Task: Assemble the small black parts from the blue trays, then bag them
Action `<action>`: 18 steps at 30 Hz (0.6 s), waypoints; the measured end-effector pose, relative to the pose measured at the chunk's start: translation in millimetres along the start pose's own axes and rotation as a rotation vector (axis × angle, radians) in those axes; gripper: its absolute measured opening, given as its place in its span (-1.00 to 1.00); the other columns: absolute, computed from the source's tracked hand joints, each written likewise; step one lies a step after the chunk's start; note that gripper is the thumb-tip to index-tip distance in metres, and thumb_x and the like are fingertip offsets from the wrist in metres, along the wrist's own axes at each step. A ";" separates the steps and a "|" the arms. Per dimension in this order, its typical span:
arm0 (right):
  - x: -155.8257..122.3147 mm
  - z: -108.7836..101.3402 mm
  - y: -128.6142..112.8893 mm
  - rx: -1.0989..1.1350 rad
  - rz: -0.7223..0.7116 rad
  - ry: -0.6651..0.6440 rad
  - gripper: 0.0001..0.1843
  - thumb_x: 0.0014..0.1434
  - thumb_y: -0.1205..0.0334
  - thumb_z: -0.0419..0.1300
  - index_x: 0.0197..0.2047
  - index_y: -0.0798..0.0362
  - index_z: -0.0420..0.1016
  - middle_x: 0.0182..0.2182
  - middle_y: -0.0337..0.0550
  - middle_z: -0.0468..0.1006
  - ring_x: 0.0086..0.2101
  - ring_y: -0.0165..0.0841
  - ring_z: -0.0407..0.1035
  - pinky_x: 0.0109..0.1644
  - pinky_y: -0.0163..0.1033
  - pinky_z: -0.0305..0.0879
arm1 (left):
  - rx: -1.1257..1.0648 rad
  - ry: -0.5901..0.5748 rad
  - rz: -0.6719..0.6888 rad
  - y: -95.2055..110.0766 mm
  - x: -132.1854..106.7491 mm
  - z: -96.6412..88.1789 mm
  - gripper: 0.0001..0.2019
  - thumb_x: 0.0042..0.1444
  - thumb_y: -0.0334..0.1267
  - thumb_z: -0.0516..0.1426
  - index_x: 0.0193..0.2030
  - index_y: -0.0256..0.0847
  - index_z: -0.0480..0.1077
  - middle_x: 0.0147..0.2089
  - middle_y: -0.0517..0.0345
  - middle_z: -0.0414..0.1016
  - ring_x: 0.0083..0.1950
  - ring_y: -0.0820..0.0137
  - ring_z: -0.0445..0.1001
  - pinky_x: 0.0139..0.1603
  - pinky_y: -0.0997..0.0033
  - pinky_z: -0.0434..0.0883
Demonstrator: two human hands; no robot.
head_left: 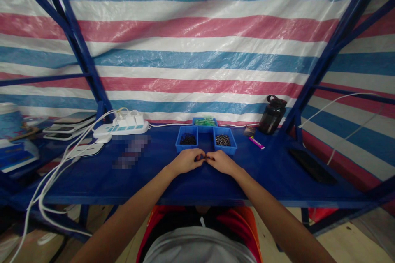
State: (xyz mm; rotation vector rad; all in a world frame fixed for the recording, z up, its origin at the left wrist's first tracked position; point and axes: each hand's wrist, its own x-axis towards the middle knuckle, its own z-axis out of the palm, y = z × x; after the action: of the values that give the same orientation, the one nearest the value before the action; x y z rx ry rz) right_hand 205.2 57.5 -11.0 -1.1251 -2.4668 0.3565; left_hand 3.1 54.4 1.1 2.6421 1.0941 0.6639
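My left hand [189,161] and my right hand [220,162] meet fingertip to fingertip over the blue table, just in front of the small bins. Both are closed in a pinch, and whatever sits between the fingertips is too small to name. Behind my left hand stands a blue bin [177,144] with small black parts [187,139] in it. A second blue bin [233,146], holding small shiny dark-and-silver pieces [222,140], is behind my right hand. Farther back, a third blue bin [194,122] contains green items [205,121].
A white power strip [123,128] with plugs and loose white cables [57,168] occupies the left side, near several phones [61,134]. At right are a dark bottle [273,115], a purple-and-yellow lighter-like item [256,143] and a black phone-like slab [311,166]. Blue frame posts [77,41] flank the table.
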 end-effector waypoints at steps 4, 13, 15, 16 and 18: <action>-0.5 -1.1 -1.0 -0.002 -0.017 0.002 -0.83 0.23 0.27 0.08 -0.28 0.08 0.51 -0.48 -0.22 0.52 -0.46 -0.41 0.36 -0.36 -0.37 0.09 | 0.014 0.010 -0.025 -0.4 1.0 -0.5 -0.82 0.20 -0.22 0.06 -0.11 -0.16 0.41 -0.39 0.24 0.43 -0.37 0.45 0.39 -0.38 0.54 0.22; -0.3 -1.4 -7.6 -0.123 0.041 -0.006 -0.85 0.20 0.26 0.11 -0.25 0.06 0.51 -0.44 -0.17 0.55 -0.42 -0.37 0.39 -0.34 -0.34 0.09 | 0.019 -0.034 -0.015 -1.4 1.2 -0.6 -0.82 0.17 -0.23 0.09 -0.10 -0.14 0.42 -0.41 0.26 0.46 -0.39 0.45 0.41 -0.38 0.54 0.22; -0.6 -3.1 -7.4 -0.108 0.041 0.003 -0.84 0.21 0.25 0.11 -0.26 0.05 0.52 -0.45 -0.18 0.55 -0.42 -0.37 0.39 -0.34 -0.34 0.10 | 0.035 -0.023 -0.032 -3.0 1.8 -0.3 -0.83 0.18 -0.23 0.08 -0.12 -0.14 0.42 -0.42 0.26 0.45 -0.39 0.45 0.41 -0.39 0.54 0.22; -0.7 -4.5 -7.0 -0.089 0.049 0.010 -0.84 0.21 0.24 0.10 -0.25 0.05 0.52 -0.46 -0.20 0.54 -0.43 -0.38 0.39 -0.35 -0.35 0.10 | 0.048 -0.017 -0.049 -3.7 2.0 -0.1 -0.83 0.19 -0.22 0.07 -0.12 -0.14 0.42 -0.42 0.26 0.45 -0.40 0.45 0.42 -0.40 0.54 0.22; -0.9 -8.0 -6.7 -0.057 0.075 0.033 -0.83 0.22 0.22 0.10 -0.23 0.04 0.52 -0.50 -0.22 0.53 -0.47 -0.40 0.37 -0.38 -0.36 0.09 | 0.082 -0.020 -0.079 -4.4 2.1 0.2 -0.83 0.20 -0.21 0.06 -0.13 -0.15 0.41 -0.43 0.25 0.45 -0.41 0.44 0.42 -0.41 0.53 0.22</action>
State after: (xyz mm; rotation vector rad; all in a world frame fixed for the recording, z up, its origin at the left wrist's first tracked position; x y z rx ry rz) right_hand 205.0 53.0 -1.5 -1.2388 -2.4251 0.2888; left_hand 1.7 59.0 0.1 2.6507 1.2380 0.5880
